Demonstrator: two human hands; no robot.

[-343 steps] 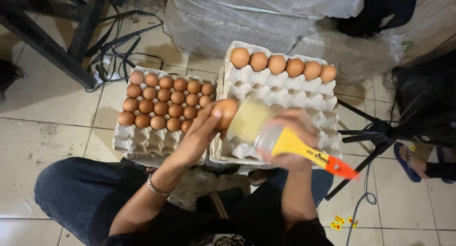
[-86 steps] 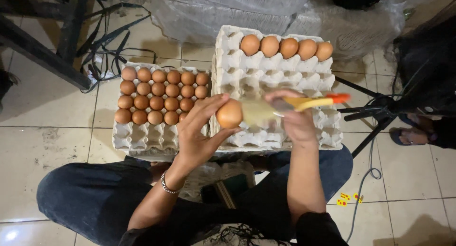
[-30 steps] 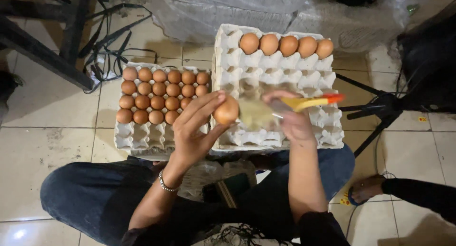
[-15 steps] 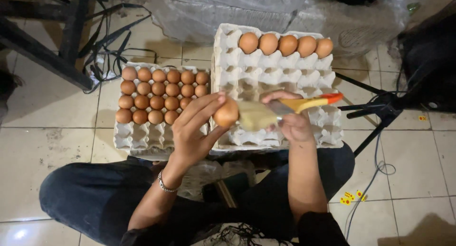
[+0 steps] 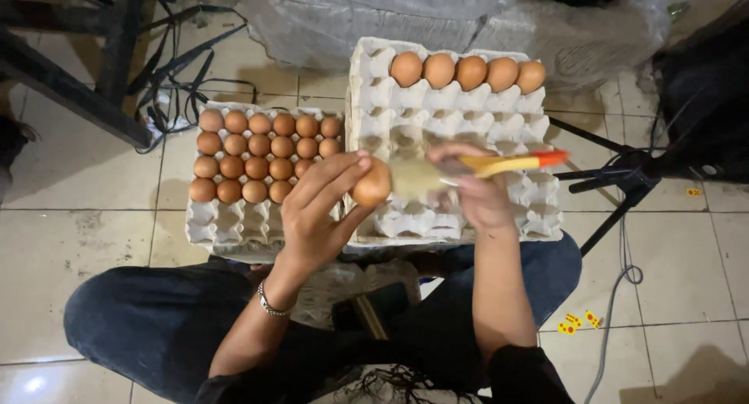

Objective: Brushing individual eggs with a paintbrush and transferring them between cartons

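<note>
While the left hand (image 5: pixel 316 213) pinches a brown egg (image 5: pixel 371 185) at its fingertips over the near edge of the right tray (image 5: pixel 468 99), the right hand (image 5: pixel 476 193), closed on a brush (image 5: pixel 437 172), lies just right of it, bristles touching the egg.

My only view comes from the head camera, looking steeply down from close above my lap. It faces the pale tiled floor (image 5: pixel 70 240), with the grey pulp egg trays (image 5: pixel 460 115) toward twelve o'clock and my knees at six.
</note>
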